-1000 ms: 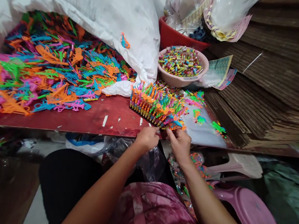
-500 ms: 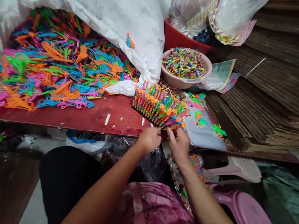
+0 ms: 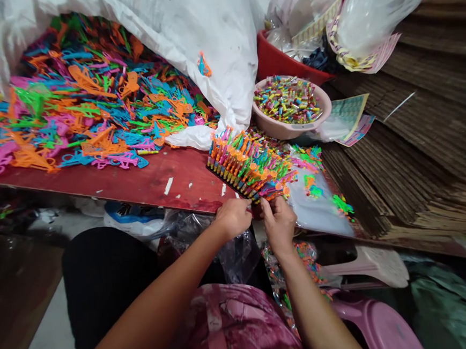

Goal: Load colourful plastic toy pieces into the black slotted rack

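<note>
My left hand (image 3: 234, 217) is closed at the table's front edge, fingertips by the near corner of a block of small upright tubes (image 3: 239, 182) topped with colourful plastic pieces. Just to its right, my right hand (image 3: 280, 224) is closed too, thumb against fingers, touching or nearly touching the same corner. Whatever either hand pinches is too small or hidden to make out. The block stands on a dark base. Orange, green, pink and blue plastic pieces (image 3: 262, 159) stick up from its tubes in dense rows.
A big heap of bright plastic toy pieces (image 3: 103, 120) spills from a white sack (image 3: 222, 41) over the red table (image 3: 137, 184). Behind the block stands a pink basin (image 3: 290, 131) of small tubes. Clear plastic bags (image 3: 316, 211) and stacked cardboard (image 3: 397, 167) lie to the right.
</note>
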Demonstrator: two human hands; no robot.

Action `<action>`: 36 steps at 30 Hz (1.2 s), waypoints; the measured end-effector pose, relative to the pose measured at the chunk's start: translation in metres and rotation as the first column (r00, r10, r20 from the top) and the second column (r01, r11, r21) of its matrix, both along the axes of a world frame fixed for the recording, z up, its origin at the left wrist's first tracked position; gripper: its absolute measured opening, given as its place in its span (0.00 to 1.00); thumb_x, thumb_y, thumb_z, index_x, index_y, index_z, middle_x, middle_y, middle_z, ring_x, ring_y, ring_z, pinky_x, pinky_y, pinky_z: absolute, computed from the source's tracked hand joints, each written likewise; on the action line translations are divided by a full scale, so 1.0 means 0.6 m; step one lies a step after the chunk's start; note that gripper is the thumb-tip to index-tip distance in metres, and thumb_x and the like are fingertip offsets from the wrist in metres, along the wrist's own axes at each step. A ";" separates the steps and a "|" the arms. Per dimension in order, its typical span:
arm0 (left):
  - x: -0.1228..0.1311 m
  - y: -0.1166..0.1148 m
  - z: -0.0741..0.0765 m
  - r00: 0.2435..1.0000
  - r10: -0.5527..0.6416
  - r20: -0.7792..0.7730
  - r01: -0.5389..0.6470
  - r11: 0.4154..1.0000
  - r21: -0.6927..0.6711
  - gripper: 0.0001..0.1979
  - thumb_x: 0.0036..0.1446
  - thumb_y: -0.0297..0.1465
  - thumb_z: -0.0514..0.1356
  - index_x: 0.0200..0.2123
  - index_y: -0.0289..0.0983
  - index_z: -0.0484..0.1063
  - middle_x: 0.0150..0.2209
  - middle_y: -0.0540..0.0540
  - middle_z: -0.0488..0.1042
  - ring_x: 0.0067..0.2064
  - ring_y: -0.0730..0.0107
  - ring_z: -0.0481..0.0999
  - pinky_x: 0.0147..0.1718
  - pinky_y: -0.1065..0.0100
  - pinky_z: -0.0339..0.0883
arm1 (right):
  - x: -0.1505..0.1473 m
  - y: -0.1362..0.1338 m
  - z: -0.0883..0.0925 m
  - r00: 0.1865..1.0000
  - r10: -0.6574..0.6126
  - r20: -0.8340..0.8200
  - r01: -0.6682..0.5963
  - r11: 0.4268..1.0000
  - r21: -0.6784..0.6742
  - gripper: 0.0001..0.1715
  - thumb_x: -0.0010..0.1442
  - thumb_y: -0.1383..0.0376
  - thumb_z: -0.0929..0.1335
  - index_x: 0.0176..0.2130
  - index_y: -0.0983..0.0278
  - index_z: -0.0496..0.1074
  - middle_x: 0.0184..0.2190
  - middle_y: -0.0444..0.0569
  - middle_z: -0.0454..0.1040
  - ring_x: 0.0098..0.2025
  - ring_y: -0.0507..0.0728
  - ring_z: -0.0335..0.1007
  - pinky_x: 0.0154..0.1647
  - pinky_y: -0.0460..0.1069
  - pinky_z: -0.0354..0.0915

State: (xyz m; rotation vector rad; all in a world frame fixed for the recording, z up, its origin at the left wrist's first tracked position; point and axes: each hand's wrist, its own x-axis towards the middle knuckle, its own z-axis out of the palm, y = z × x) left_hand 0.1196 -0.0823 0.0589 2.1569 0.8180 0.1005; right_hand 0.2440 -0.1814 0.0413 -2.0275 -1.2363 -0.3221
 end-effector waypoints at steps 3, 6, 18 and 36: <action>0.000 0.000 -0.002 1.000 -0.007 0.009 0.006 1.000 0.007 0.26 0.58 0.29 0.53 0.60 0.46 0.69 0.54 0.42 0.76 0.56 0.58 0.75 0.52 0.64 0.68 | 0.003 0.001 -0.006 0.999 -0.039 0.034 0.038 0.999 0.025 0.19 0.66 0.53 0.64 0.28 0.61 0.65 0.23 0.44 0.69 0.26 0.54 0.64 0.31 0.48 0.57; 0.001 0.000 -0.004 1.000 -0.006 0.020 0.006 1.000 0.010 0.26 0.58 0.29 0.53 0.59 0.46 0.70 0.54 0.43 0.76 0.56 0.59 0.75 0.52 0.64 0.68 | 0.007 0.001 -0.011 0.999 -0.041 0.025 0.040 0.999 0.034 0.20 0.66 0.52 0.64 0.27 0.61 0.64 0.22 0.45 0.69 0.26 0.54 0.64 0.31 0.49 0.57; 0.002 -0.001 -0.006 1.000 0.008 0.029 -0.008 1.000 0.004 0.24 0.57 0.29 0.53 0.57 0.47 0.72 0.52 0.44 0.78 0.54 0.57 0.77 0.50 0.63 0.70 | 0.002 0.000 0.001 0.998 0.010 0.058 -0.008 0.999 -0.031 0.17 0.67 0.55 0.63 0.29 0.62 0.66 0.24 0.44 0.69 0.26 0.54 0.62 0.31 0.48 0.55; 0.009 -0.001 -0.008 1.000 -0.001 -0.029 0.002 0.999 0.039 0.28 0.57 0.30 0.52 0.62 0.41 0.67 0.54 0.40 0.76 0.54 0.54 0.76 0.51 0.61 0.69 | 0.010 0.013 -0.013 0.969 -0.008 0.249 0.073 0.965 -0.253 0.17 0.69 0.60 0.58 0.33 0.63 0.68 0.23 0.49 0.71 0.24 0.56 0.65 0.25 0.49 0.50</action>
